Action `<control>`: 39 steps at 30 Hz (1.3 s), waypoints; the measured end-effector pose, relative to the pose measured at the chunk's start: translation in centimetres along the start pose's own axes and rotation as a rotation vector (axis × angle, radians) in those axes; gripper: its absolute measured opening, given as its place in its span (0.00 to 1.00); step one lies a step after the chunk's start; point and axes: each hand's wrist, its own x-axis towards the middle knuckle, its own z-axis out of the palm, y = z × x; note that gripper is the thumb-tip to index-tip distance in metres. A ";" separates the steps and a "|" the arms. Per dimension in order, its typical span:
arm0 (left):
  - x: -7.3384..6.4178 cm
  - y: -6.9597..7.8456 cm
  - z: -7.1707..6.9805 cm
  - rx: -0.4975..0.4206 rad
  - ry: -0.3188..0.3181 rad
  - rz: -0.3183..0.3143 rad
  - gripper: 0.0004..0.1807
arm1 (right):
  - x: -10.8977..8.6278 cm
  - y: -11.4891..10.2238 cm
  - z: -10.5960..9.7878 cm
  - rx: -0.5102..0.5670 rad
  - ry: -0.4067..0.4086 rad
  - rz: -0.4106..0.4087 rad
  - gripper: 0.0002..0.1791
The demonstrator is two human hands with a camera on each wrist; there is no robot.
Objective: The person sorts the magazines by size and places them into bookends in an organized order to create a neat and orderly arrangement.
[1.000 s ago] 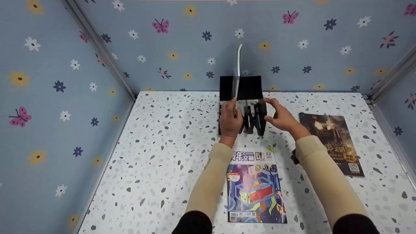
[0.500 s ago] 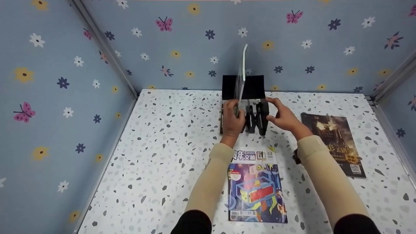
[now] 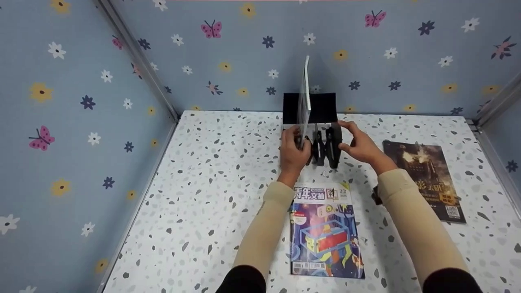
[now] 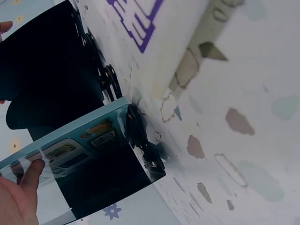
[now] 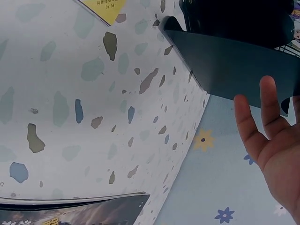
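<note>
A thin magazine [image 3: 305,93] stands on edge within a black folding book rack [image 3: 334,146] near the back wall. My left hand [image 3: 294,156] holds its lower near part, fingers and thumb on opposite sides. The left wrist view shows the magazine's pale blue edge [image 4: 70,126] and the thumb [image 4: 33,176] against its cover. With fingers and thumb at its far and near edges, my right hand [image 3: 360,144] grips the rack's right side panel. In the right wrist view several fingers extend beside that panel [image 5: 234,65]; the thumb is hidden there. Crossed black links run along the rack's base.
A colourful magazine [image 3: 325,240] lies flat in front of the rack. Another magazine with a dark cover [image 3: 421,171] lies at the right. A small black object [image 3: 377,195] is partly hidden by the right forearm. Patterned walls [image 3: 228,53] enclose the speckled table [image 3: 220,171].
The whole scene shifts slightly right as the head view turns. The magazine tilts a little, and my left hand stays at its base. My right hand keeps its place on the rack.
</note>
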 end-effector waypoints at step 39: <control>-2.2 1.8 -3.3 0.118 -0.057 -0.076 0.25 | 0.1 -0.1 0.2 0.018 0.005 -0.015 0.38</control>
